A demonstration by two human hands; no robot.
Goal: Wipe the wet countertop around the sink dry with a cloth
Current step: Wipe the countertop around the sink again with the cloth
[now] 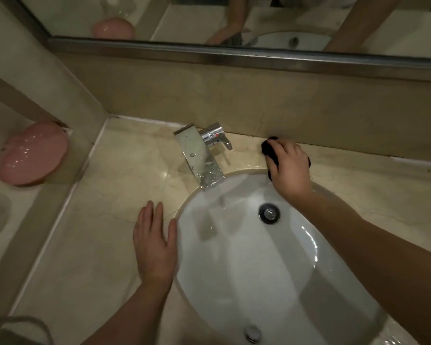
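Note:
A beige marble countertop (125, 170) surrounds an oval white sink (246, 265). My right hand (288, 165) presses a dark cloth (268, 146) onto the counter behind the sink, close to the back wall and just right of the chrome faucet (202, 155). Its fingers curl over the cloth, which is mostly hidden under the hand. My left hand (154, 240) lies flat on the counter at the sink's left rim, fingers straight, holding nothing. Water drops sit on the faucet spout.
A pink dish (33, 153) sits on a lower ledge at the left, past a raised edge. A mirror (234, 18) runs along the back wall above a splashback. The counter continues to the right of the sink (383, 190).

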